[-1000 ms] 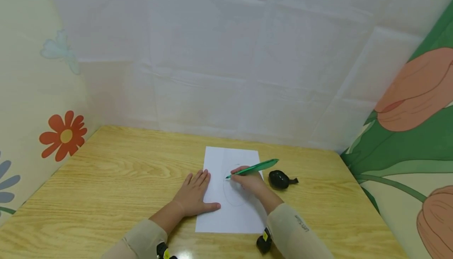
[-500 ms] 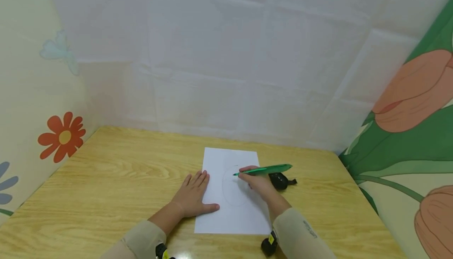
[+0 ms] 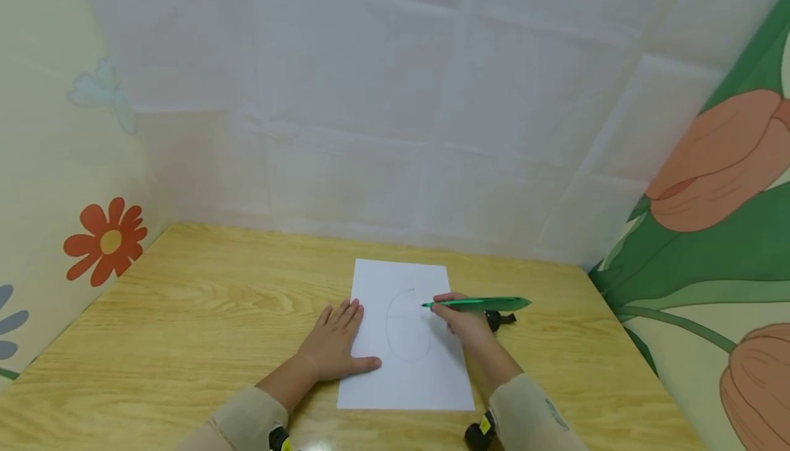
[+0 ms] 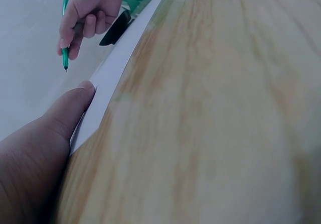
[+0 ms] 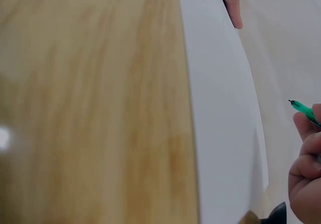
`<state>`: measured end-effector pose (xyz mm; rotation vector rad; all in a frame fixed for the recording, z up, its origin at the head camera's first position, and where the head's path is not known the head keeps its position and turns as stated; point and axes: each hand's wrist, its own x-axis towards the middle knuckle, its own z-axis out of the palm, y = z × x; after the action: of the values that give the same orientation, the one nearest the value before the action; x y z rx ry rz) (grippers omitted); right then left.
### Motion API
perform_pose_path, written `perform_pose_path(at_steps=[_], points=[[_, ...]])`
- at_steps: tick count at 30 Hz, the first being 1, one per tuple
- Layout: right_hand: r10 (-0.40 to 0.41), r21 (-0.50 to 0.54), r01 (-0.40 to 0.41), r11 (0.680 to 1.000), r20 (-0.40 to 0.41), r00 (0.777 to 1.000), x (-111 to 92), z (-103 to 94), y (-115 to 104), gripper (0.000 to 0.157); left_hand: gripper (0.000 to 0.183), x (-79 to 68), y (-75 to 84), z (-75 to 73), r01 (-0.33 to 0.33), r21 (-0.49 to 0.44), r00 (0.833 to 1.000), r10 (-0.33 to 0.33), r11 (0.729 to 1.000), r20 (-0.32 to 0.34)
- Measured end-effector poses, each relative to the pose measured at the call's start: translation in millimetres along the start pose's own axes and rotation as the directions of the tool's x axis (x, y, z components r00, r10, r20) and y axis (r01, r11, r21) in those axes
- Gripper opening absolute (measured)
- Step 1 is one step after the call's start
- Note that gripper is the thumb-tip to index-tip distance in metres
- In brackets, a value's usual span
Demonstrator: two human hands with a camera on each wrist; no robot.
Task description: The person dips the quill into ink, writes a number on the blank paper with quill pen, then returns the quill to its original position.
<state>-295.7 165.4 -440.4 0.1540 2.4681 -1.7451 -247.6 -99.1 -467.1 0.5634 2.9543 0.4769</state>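
Note:
A sheet of white paper [image 3: 376,389] lies on the table with a thin pencil-like oval outline [image 3: 387,327] drawn on it, its upper right part not joined. My left hand [image 3: 333,341] rests flat on the paper's left edge, fingers straight and thumb spread. In my right hand [image 3: 465,321] a green pen [image 3: 494,304] with a broad, feather-like body is pinched near its tip, over the right part of the sheet. In the left wrist view the pen's tip [image 4: 65,69] points down. The right wrist view shows it raised off the paper.
A shiny black rounded object [image 3: 494,319] with a short tail lies right of the paper, partly hidden by the right hand and pen. The wood-grain table [image 3: 247,286] meets a white cloth backdrop [image 3: 370,129] behind. Flower-patterned walls [image 3: 111,242] stand on both sides.
My right hand has moved rightward with the pen, from the oval's left side to its right, uncovering more of the outline. The pen has swung flatter. The left hand stays put.

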Motion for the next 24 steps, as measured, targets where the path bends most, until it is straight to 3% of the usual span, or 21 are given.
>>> perform_pose_path(at_steps=[5, 16, 24], points=[[0.032, 0.021, -0.031, 0.999, -0.042, 0.999, -2.8, -9.3, 4.5, 0.031, 0.112, 1.7, -3.7, 5.2, -0.013, 0.005, 1.000, 0.013, 1.000, -0.012], [-0.010, 0.124, 0.017, 0.992, -0.056, 0.998, -10.9, -34.4, 14.3, 0.037, 0.111, 1.5, -0.9, 2.5, -0.008, -0.011, 1.000, 0.008, 1.000, -0.011], [0.010, 0.083, -0.003, 0.997, -0.086, 0.996, -16.0, -54.5, 20.8, 0.038, 0.111, 0.6, 0.3, 0.9, -0.001, -0.011, 1.000, 0.001, 1.000, -0.007]])
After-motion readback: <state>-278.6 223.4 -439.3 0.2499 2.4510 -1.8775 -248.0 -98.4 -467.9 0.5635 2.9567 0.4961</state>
